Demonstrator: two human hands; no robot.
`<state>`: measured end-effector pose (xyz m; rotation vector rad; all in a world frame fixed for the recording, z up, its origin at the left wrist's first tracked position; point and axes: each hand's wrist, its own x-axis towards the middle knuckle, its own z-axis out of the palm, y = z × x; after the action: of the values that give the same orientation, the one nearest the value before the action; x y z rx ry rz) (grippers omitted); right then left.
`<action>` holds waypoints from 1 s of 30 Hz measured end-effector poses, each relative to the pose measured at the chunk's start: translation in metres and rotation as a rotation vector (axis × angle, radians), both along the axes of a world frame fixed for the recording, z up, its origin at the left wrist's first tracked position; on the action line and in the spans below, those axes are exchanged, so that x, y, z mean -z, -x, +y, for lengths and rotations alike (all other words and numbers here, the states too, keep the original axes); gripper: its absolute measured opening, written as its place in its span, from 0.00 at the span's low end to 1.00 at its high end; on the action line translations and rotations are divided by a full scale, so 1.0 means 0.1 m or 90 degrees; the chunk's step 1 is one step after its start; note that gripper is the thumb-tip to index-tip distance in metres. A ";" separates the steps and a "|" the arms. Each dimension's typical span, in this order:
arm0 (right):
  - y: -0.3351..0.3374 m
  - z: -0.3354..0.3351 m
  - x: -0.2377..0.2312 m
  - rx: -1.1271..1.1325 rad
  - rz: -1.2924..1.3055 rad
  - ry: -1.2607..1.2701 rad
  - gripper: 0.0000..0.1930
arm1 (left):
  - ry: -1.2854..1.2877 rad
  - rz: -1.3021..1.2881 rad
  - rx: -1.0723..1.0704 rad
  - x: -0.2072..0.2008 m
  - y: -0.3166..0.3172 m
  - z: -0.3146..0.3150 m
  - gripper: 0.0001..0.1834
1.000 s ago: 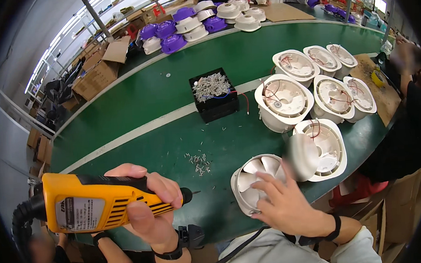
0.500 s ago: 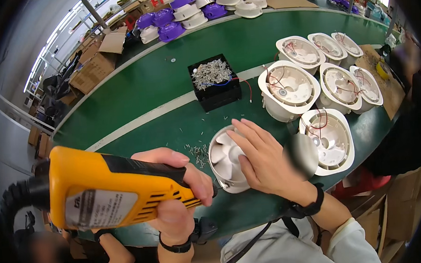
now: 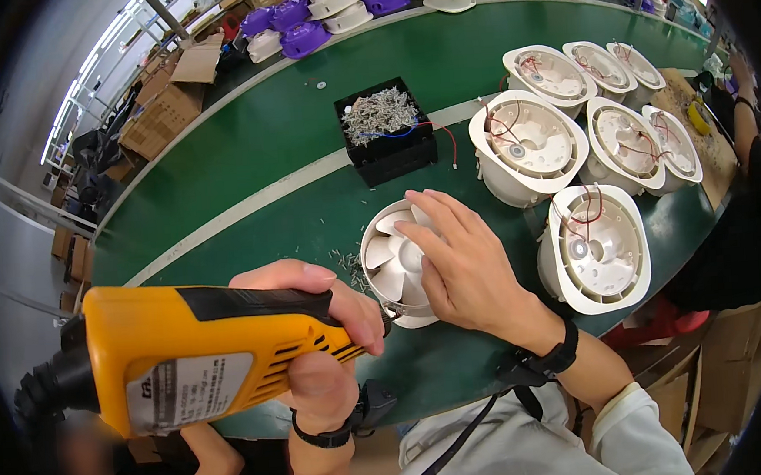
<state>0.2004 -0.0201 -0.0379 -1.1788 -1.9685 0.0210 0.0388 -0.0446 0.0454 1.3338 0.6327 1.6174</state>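
Note:
My left hand [image 3: 334, 327] is wrapped round a yellow and black electric screwdriver [image 3: 222, 347], its cable leaving at the left. The tool's dark tip meets the lower left edge of a white round fan housing [image 3: 411, 316], at a small metal fitting on the rim. Inside the housing is a white fan wheel with several blades [image 3: 389, 282]. My right hand [image 3: 474, 271] lies over the right side of the fan, fingers stretched out and touching blades and rim. Loose screws [image 3: 347, 266] are scattered on the table just left of the fan.
A black box heaped with screws [image 3: 382, 115] stands beyond the fan. Several white housings with red wires [image 3: 594, 246] fill the right side of the green table [image 3: 245, 159]. Purple and white shells [image 3: 323, 14] are piled at the back. Another person [image 3: 211, 461] sits at the lower left.
The fan and my right hand have shifted slightly away from me and to the left. The screwdriver tip now meets the fan's rim. The whole view has tilted a little.

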 end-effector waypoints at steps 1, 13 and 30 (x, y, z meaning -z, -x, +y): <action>0.00 0.01 0.01 -0.001 0.002 -0.001 0.21 | 0.002 -0.006 0.002 0.00 -0.01 0.01 0.36; 0.01 0.00 0.03 0.006 0.005 -0.005 0.21 | 0.019 -0.003 0.040 0.00 -0.06 0.07 0.34; 0.05 -0.06 -0.13 0.102 -0.027 0.038 0.24 | -0.088 -0.037 0.054 -0.11 0.09 0.22 0.27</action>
<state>0.1950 -0.0260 -0.0248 -1.3838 -1.9154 -0.0293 0.0295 -0.0227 0.0565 1.3894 0.4304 1.6490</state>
